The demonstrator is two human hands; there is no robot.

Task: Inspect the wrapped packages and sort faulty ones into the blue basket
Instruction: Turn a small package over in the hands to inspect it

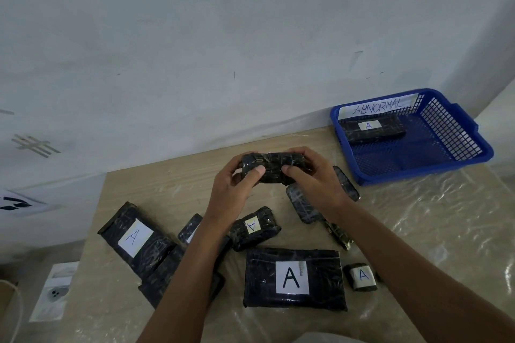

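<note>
The left hand [237,189] and the right hand [312,181] both grip one small black wrapped package [271,166], held up above the table in the middle of the frame, thumbs pressed on its near face and fingers curled behind. No label shows on the side turned to the camera. This looks like the inspection step: the package is being held up and looked over before it is sorted.

Below the hands, more black packages lie on the plastic-covered table [418,217]: a large one with an "A" label [294,278] at lower centre, a long one with an "A" label [135,237] at lower left, and a small one [361,276] at lower right.

The blue basket [471,145], marked "ABNORMAL", sits at the upper right of the table with one labelled package [370,128] already inside.

Next, probably, the held package needs turning to show its hidden faces; if faulty, it goes right and away into the basket.
</note>
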